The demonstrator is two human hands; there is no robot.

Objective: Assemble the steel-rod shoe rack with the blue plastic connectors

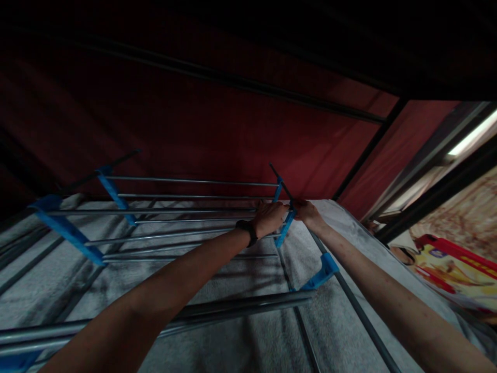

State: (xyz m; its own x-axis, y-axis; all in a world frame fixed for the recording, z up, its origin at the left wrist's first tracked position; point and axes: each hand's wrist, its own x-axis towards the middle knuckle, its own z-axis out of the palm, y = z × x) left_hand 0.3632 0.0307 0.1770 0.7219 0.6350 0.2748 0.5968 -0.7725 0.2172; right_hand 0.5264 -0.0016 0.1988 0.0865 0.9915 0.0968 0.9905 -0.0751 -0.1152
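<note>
A rack of grey metal tubes and blue plastic brackets lies on its side on a light grey cloth. My left hand point(269, 217), with a dark wristband point(247, 232), is closed around the right end of a metal tube point(174, 211). Close beside it, my right hand point(307, 213) pinches the blue bracket point(286, 230) where a long dark pole point(322, 246) passes through. My fingers partly hide this joint. Lower on the same pole sits another blue bracket point(321, 272). Two further blue brackets point(72, 230) point(116, 197) hold the tubes' left ends.
Behind the rack hangs a dark red fabric wall point(217, 134) with a dark frame bar point(341, 109) across it. More grey tubes point(248, 305) run across the foreground. To the right, beyond a dark post point(438, 189), lies a red and yellow package point(454, 269).
</note>
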